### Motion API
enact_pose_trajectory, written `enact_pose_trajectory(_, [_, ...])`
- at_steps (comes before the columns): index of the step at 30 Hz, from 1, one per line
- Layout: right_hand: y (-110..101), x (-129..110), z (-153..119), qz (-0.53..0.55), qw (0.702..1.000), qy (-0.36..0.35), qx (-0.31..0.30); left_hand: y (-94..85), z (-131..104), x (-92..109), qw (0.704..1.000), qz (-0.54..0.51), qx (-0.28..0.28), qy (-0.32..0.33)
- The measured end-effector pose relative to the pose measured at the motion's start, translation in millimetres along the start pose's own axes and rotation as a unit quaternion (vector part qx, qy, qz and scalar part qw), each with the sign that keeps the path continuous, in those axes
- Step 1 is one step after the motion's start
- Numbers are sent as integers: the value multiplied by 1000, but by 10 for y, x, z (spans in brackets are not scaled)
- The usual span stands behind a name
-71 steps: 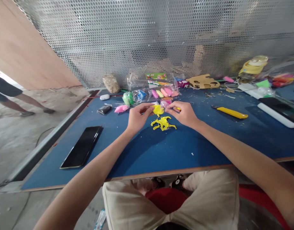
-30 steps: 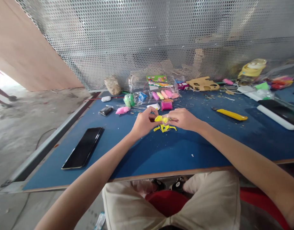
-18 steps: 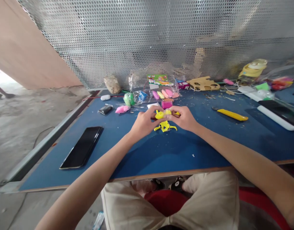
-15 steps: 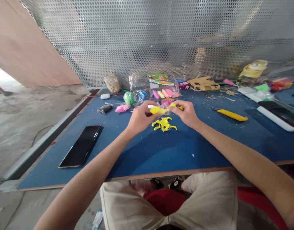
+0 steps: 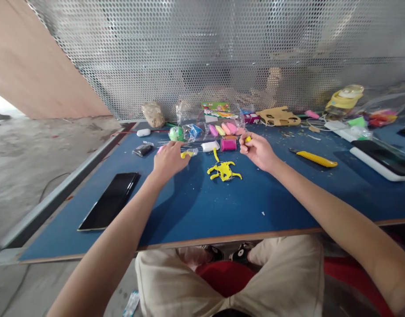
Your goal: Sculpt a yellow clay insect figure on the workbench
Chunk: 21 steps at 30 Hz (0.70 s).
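In the head view, the hands have parted, apparently separating clay from its packet: at two o'clock from the yellow figure (image 5: 224, 171), the right hand (image 5: 260, 152) pinches a yellow piece (image 5: 247, 139); at ten, the left hand (image 5: 169, 159) meets the yellow packet (image 5: 187, 154), grip unclear.

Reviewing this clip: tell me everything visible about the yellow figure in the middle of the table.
The yellow figure lies on the blue table, between the left hand and right hand, neither touching it. It looks like soft modelling clay: an uneven body with curved, limb-like strips and thin pale strands around it. One strip reaches toward the white packet; whether they touch is unclear. Its finer surface detail is too small to tell.
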State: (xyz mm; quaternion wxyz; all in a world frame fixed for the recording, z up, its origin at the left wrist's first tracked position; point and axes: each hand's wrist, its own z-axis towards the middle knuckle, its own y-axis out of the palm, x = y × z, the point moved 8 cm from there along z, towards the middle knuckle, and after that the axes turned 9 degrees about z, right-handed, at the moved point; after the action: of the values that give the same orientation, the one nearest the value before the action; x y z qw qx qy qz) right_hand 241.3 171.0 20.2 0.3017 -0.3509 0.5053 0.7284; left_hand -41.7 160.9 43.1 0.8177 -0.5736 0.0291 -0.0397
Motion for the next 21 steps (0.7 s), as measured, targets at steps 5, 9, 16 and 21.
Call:
enact_pose_trajectory(5, [254, 79, -99, 36, 998, 36, -43, -380, -88, 213, 982, -20, 189, 23])
enact_pose_trajectory(9, [324, 156, -180, -26, 998, 51, -11, -563, -215, 519, 954, -90, 255, 129])
enact_pose_trajectory(16, [606, 296, -284, 25, 993, 93, -63, -629, -516, 1036, 901, -115, 278, 313])
enact_pose_trajectory(21, [764, 294, -363, 31, 989, 109, -95, -477, -547, 1174, 885, -89, 275, 366])
